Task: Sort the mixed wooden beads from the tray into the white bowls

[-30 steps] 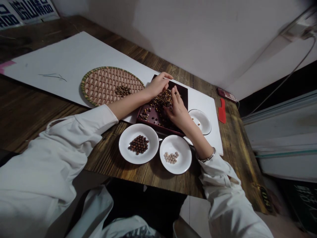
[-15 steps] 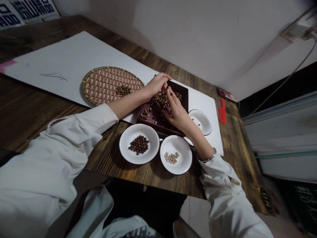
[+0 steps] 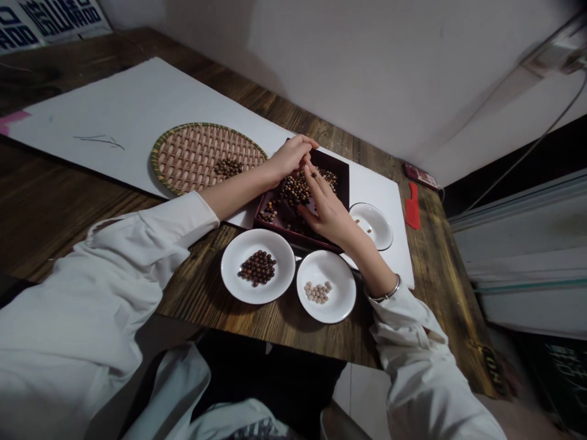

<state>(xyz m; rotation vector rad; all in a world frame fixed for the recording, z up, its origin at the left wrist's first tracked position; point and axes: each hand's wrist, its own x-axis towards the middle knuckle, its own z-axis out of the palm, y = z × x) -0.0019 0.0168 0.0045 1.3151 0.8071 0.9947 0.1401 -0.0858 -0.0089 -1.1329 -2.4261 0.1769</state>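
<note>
Right grip [image 3: 329,211] spread, left grip [image 3: 291,157] curled, both over the dark red box [image 3: 334,162]

A wooden surface [image 3: 197,305] carries a white board [image 3: 123,98], where a round woven tray [image 3: 183,159] lies beside the box. Nearer stand one white bowl [image 3: 231,272] with dark beads [image 3: 257,269] and another bowl [image 3: 342,299] with pale beads [image 3: 317,292]. Mixed beads [image 3: 296,189] lie in the box under both grips; whether the left grip holds any, one cannot tell.

At ten o'clock, a white rectangular sheet [image 3: 59,24] is displaying dark-blue block characters, including 山 and 品; at four o'clock, a dark-green panel [image 3: 562,370] is carrying white characters too blurred to read.
</note>
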